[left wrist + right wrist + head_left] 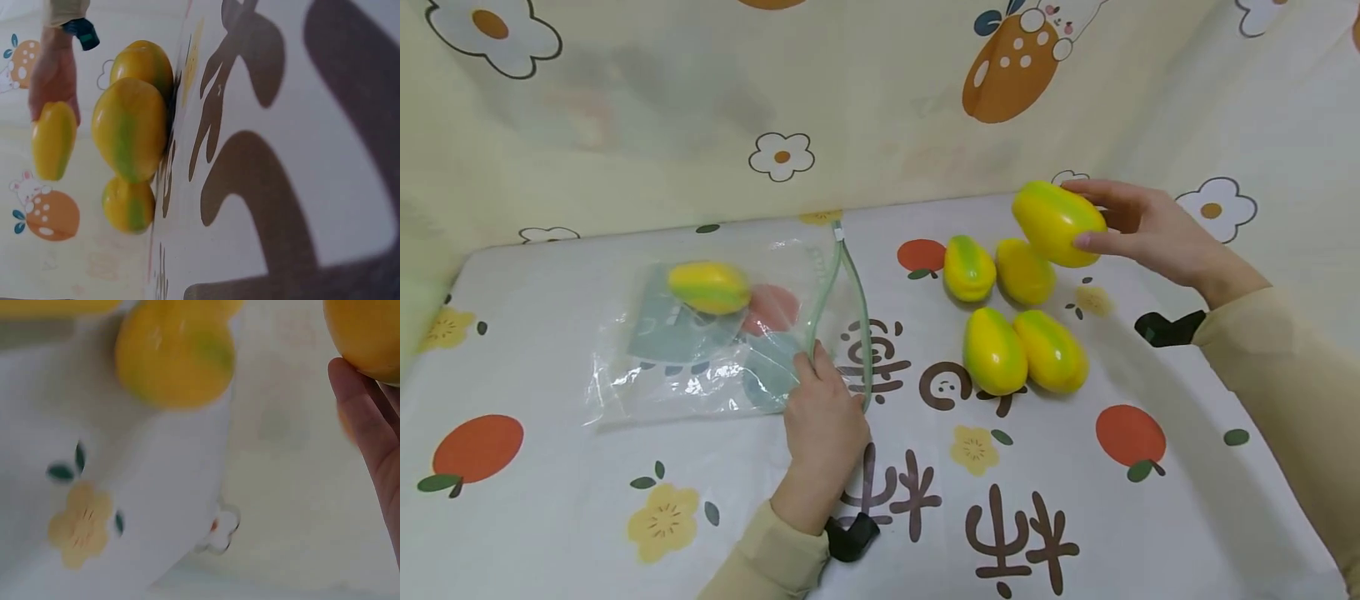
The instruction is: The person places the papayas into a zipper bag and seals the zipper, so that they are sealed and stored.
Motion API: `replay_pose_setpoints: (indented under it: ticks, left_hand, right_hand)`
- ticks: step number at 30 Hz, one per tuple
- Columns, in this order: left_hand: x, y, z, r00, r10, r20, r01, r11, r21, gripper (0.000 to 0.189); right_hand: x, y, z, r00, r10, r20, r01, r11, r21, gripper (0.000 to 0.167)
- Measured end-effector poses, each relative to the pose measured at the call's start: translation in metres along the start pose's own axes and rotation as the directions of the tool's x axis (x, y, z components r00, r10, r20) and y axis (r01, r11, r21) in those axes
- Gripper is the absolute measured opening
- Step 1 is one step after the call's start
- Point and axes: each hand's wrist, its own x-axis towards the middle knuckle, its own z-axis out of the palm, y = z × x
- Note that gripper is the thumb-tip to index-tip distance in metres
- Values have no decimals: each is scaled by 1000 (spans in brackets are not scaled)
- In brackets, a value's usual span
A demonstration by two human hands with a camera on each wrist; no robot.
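My right hand (1157, 229) grips a yellow-and-green mango (1054, 223) between thumb and fingers, raised above the table. In the right wrist view its fingertips (351, 384) press against the fruit. Over at the middle, my left hand (826, 421) pinches the green-trimmed open edge of a clear plastic zip bag (617, 383). The bag lies flat, its mouth facing right, with one mango (709, 287) inside. Several loose mangoes (995, 352) sit in a cluster right of the bag mouth, below the held one. The left wrist view shows no left fingers.
A white cloth (550, 517) printed with fruit, flowers and brown characters covers the table. Behind it hangs a cream patterned curtain (865, 92). A white zip slider (839, 234) sits at the far end of the bag's green trim.
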Motion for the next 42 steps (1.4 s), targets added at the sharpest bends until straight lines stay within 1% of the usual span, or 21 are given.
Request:
replay_pose_setpoints:
  ticks: [2,4,6,8,10,13,15,17,22,27,29,30,32,35,39,41,42]
  left_hand:
    - [-2,3,1,1000,2,-7,-2,1000,3,87]
    - [-4,6,2,1000,7,-14,-7,1000,6,87]
    - [-5,8,2,1000,11,-16,-11,1000,13,87]
    - [-6,12,3,1000,16,-17,-15,1000,18,86]
    - [-6,15,3,1000,15,-11,-15,1000,25,86]
    - [-6,20,4,1000,23,8,-24,998,51,85]
    - [-6,23,5,999,37,19,-38,997,74,84]
    - [-5,27,6,998,52,22,-53,995,89,84]
    - [-6,33,9,997,71,-4,-70,992,105,80]
    - [-8,37,12,995,94,-35,-89,988,129,79]
    - [-9,39,12,994,102,-42,-95,986,136,79]
    - [-9,40,12,994,104,-44,-97,986,135,79]
    - [-10,43,12,993,105,-50,-98,987,129,76]
    - [-11,45,13,992,110,-59,-102,987,125,72]
    - [-11,48,15,988,125,-86,-113,985,133,70]
    - [-12,50,16,986,134,-104,-118,982,145,70]
    - [-12,50,16,984,139,-110,-122,981,150,70]
  right_hand:
    - [3,-15,10,996,-67,51,67,998,2,66]
    - [7,-31,24,987,-119,107,120,993,2,66]
    - [10,-45,39,975,-149,164,154,988,-22,66]
    - [13,-58,56,961,-160,227,175,984,-46,66]
    - [16,-70,73,940,-169,296,197,978,-67,67]
    - [20,-82,96,897,-187,401,238,968,-80,68]
    - [23,-87,108,870,-208,446,275,957,-90,69]
    - [27,-92,118,851,-229,473,311,945,-102,69]
    - [38,-99,141,817,-269,510,388,910,-142,69]
    - [48,-99,160,807,-297,511,438,881,-179,64]
    - [51,-97,167,805,-299,513,443,878,-184,62]
    - [52,-97,171,802,-299,517,444,877,-182,62]
    - [55,-95,179,791,-317,524,462,870,-170,62]
    - [58,-92,190,769,-368,523,502,854,-138,65]
    - [64,-89,198,735,-451,506,570,815,-101,68]
    - [67,-89,201,734,-469,490,581,808,-96,75]
    - [69,-89,204,728,-488,482,594,800,-87,77]
